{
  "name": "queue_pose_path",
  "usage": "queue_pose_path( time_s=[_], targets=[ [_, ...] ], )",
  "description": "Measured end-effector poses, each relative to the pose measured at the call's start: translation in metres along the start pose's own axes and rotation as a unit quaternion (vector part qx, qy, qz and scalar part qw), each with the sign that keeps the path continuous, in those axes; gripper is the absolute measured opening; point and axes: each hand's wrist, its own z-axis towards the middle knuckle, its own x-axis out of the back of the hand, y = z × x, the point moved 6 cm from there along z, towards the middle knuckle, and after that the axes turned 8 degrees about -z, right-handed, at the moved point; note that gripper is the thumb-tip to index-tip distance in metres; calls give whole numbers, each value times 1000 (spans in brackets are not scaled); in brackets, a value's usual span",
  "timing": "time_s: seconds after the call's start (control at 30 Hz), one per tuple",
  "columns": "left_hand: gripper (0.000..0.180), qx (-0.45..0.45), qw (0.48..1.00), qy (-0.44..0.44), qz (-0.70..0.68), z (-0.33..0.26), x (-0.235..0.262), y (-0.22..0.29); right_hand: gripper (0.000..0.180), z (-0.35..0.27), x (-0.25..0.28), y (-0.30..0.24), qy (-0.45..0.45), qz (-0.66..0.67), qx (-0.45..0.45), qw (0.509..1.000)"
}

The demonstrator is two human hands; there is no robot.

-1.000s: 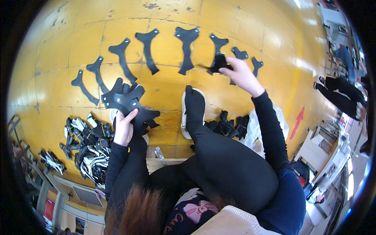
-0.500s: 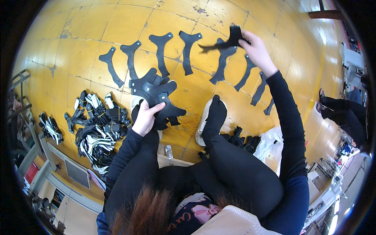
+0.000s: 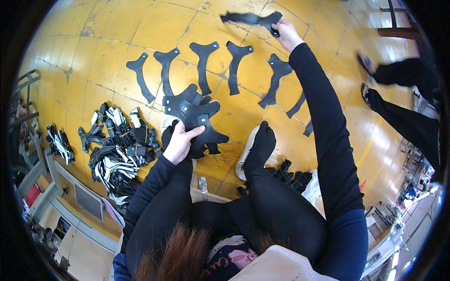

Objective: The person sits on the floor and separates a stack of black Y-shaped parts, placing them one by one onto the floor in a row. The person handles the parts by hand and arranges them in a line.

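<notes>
Our left hand (image 3: 180, 142) pinches a bunch (image 3: 193, 112) of black pieces, thumb on top. Our right hand (image 3: 287, 35) has its fingers closed on one end of a piece (image 3: 253, 18), over the yellow floor (image 3: 105, 61), past the row (image 3: 234, 70).

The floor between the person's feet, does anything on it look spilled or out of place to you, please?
Possibly: a tangle of thin yellow loops lies scattered there, which looks untidy compared with the dark cut pieces spaced out in a curved row.
</notes>
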Motion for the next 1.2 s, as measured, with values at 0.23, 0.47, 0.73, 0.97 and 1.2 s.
queue_pose_path(
  time_s=[0.23, 0.47, 0.73, 0.97, 1.2],
  targets=[
    [39, -15, 1000, 19, -6, -10, 6, 7, 44, -30, -20, -9, 56, -344, 100, 932],
    [41, -66, 997, 24, -13, -11, 10, 20, 40, -59, -37, -61, -27, -222, 244, 944],
    [28, -131, 984, 106, -65, -39, 68, 64, 31, -126, -131, -134, -269, -334, 281, 859],
    [32, -170, 964, 179, -95, -78, 108, 85, 28, -152, -279, -101, -411, -314, 228, 825],
    [34, -180, 948, 220, -141, -101, 124, 67, 28, -150, -400, -70, -450, -208, 302, 814]
  ],
)
